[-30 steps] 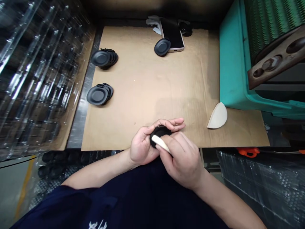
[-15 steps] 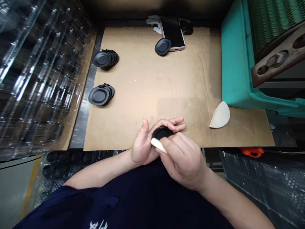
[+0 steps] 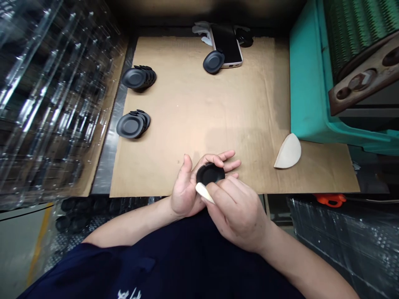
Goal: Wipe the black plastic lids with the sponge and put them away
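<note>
A small black oval dish-like part (image 3: 210,173) lies in my left hand (image 3: 187,189), its hollow face up. The index finger curls over its far edge, while the thumb and other fingers stretch out. My right hand (image 3: 240,211) pinches a cream-coloured pad (image 3: 204,192), folded or seen edge-on, against the near left rim of the part. The right fingers cover the part's near right edge. To the right, a cream half-round pad (image 3: 288,151) rests on the cardboard sheet (image 3: 193,112).
Two stacks of black oval parts, a far one (image 3: 137,77) and a nearer one (image 3: 132,124), stand on the left. One more oval part (image 3: 213,62) leans by a phone (image 3: 227,45) at the back. Clear plastic trays (image 3: 46,95) rise left; a teal machine housing (image 3: 308,83) stands right.
My right hand has shifted slightly left and down with the pad along the part's rim. More of the part's hollow face shows, and my left fingers have moved a little.
</note>
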`<state>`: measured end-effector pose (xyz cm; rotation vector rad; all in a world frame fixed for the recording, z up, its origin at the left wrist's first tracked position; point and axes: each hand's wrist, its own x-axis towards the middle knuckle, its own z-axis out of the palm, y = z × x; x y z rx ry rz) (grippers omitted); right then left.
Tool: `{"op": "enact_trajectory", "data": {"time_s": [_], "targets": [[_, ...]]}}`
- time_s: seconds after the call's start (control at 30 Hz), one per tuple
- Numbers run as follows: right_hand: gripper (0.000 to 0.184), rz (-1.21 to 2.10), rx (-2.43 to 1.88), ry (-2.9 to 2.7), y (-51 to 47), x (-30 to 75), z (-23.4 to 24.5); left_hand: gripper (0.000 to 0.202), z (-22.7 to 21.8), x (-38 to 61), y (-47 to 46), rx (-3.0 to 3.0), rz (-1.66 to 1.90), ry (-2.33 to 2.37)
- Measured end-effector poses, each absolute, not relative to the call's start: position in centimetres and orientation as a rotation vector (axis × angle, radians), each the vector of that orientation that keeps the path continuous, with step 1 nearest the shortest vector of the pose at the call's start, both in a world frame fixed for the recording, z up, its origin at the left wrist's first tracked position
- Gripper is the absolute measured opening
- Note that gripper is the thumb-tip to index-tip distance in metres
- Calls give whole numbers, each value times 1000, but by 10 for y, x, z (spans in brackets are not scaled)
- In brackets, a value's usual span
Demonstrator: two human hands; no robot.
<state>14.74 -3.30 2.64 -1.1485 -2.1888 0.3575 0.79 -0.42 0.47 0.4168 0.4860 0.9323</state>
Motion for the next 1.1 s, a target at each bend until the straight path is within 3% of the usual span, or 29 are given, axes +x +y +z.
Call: {"op": "enact_trajectory", "data": {"time_s": [0.37,0.53,0.77,1.1], "targets": [[17,454,-1197,-2179,-36,146,25,56,8,11,-5,406,1034,543],[15,334,-1253,-2056,-31,137,26,54,6,14,-8,449,1070,548],[11,390,-1313,-2168,-44,157,19,31,3,13,-6,395,1068,512],[11,242,-1311,-2185,-40,166,13,45,2,8,-4,361,942,463]]}}
